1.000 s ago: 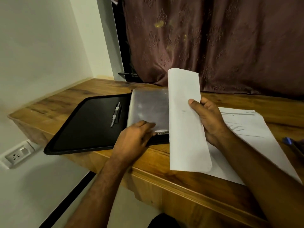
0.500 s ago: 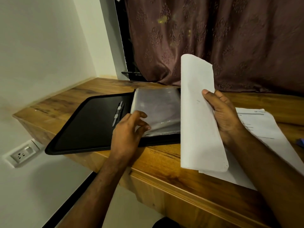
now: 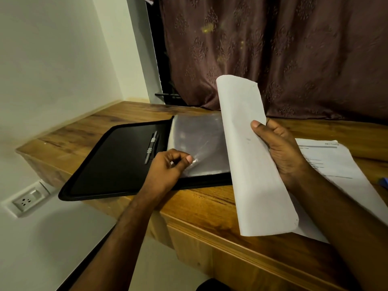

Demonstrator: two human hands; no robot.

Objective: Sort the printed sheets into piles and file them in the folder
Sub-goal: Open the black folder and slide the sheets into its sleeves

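A black folder (image 3: 109, 164) lies open on the wooden desk (image 3: 210, 208), with a metal clip (image 3: 151, 150) on its left half and clear plastic sleeves (image 3: 197, 141) on its right half. My left hand (image 3: 168, 171) pinches the near left corner of the top sleeve between thumb and fingers. My right hand (image 3: 279, 150) grips a curled bundle of white sheets (image 3: 249, 164), held upright over the folder's right edge with the blank side facing me. Another pile of printed sheets (image 3: 336, 171) lies flat on the desk to the right, partly under my right arm.
A dark curtain (image 3: 273, 55) hangs behind the desk. The white wall (image 3: 52, 59) closes the left side, with a power socket (image 3: 27, 200) below desk level. A blue object (image 3: 384, 182) shows at the right edge.
My left hand shifted from lying flat on the sleeves to pinching the top sleeve's corner and lifting it slightly. My right hand raised the curled sheets higher and a little to the right.
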